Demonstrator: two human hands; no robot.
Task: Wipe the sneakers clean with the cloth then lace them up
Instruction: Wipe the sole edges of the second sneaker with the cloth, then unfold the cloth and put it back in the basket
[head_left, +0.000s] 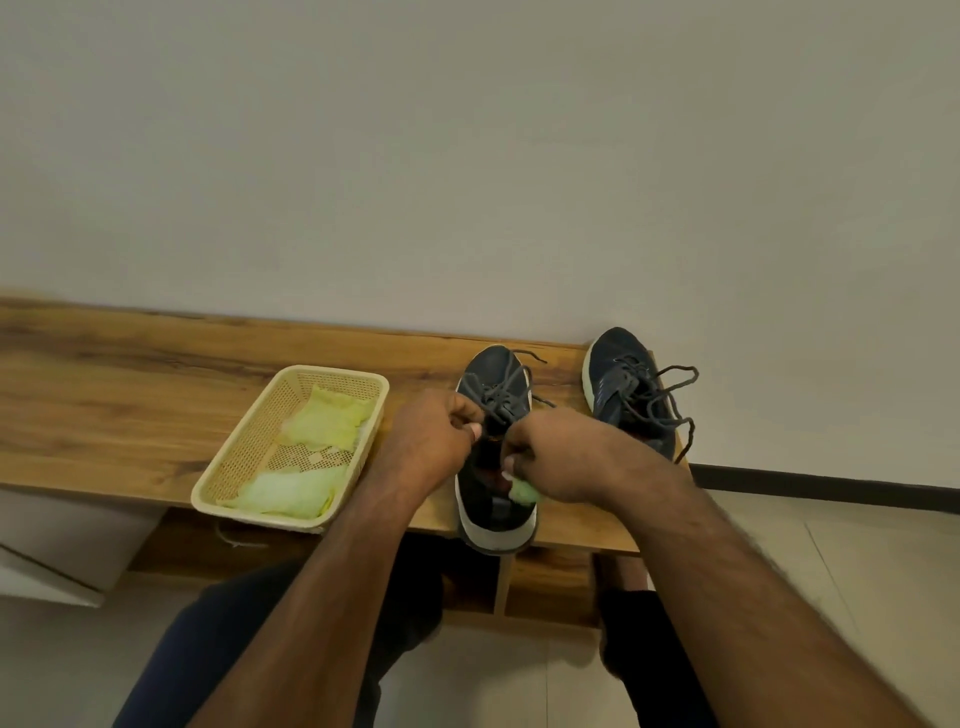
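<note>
Fingers of both hands pinch laces over the near sneaker (496, 512), whose heel overhangs the bench (130, 384) edge.

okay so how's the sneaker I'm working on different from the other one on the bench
The near sneaker lies under both hands, which pinch its laces; the far sneaker is untouched, its laces sprawling loose. The near sneaker's heel overhangs the bench front; the far sneaker sits by the wall. Both are dark with pale soles.

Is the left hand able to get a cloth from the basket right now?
Probably not at once: the left hand is pinching the lace of the near sneaker. Nothing blocks the way to the basket beside it, though, once it lets go.
</note>
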